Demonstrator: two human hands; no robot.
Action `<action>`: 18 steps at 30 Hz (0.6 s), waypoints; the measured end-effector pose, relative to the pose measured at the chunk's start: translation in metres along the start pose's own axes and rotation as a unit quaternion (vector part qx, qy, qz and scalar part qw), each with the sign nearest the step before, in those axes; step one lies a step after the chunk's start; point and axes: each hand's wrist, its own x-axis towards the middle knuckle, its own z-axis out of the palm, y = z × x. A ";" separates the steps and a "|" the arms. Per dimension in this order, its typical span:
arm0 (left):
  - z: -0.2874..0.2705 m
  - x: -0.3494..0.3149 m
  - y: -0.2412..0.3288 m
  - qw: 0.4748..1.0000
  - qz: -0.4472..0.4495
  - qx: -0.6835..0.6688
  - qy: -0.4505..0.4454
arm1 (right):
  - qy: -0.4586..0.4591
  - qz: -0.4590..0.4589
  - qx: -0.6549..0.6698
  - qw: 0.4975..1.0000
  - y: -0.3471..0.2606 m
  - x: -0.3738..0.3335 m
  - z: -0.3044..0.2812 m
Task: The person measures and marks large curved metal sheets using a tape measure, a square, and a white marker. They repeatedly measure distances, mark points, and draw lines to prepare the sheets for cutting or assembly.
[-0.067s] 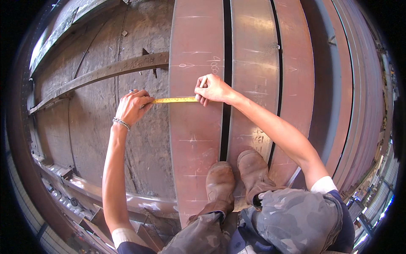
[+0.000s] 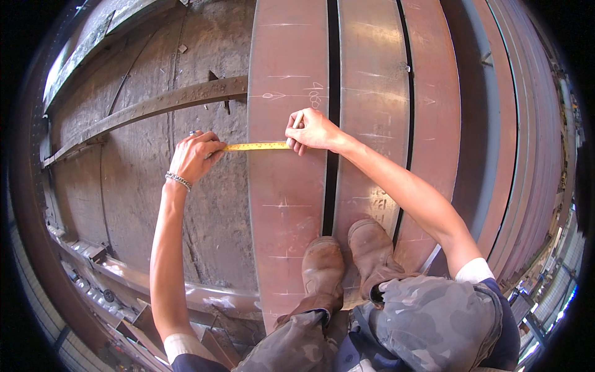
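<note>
Left hand [image 2: 195, 155] and right hand [image 2: 312, 130] stretch yellow tape measure [image 2: 255, 147] across steel plate [image 2: 287, 204].

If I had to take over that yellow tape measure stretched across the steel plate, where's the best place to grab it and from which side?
Probably the bare yellow tape measure blade between the left hand and the right hand. It lies flat across the reddish steel plate, so come from above and pinch its two long edges. Both ends are covered by the hands, so they offer no free hold.

A yellow tape measure [image 2: 255, 147] stretches flat and level across a rust-brown steel plate [image 2: 285, 204], its case end in the left hand [image 2: 195, 156], its free end pinned under the right hand [image 2: 312, 131].
</note>
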 end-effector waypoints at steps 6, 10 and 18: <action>0.002 0.006 -0.003 1.000 0.000 0.001 0.007 | 0.019 -0.018 -0.033 0.999 0.004 0.006 -0.001; 0.004 0.007 -0.003 1.000 0.006 0.003 0.011 | 0.024 -0.011 -0.027 0.999 0.004 0.004 -0.001; 0.006 0.007 -0.002 1.000 -0.007 0.018 0.002 | 0.049 -0.021 -0.081 0.995 -0.001 0.003 0.006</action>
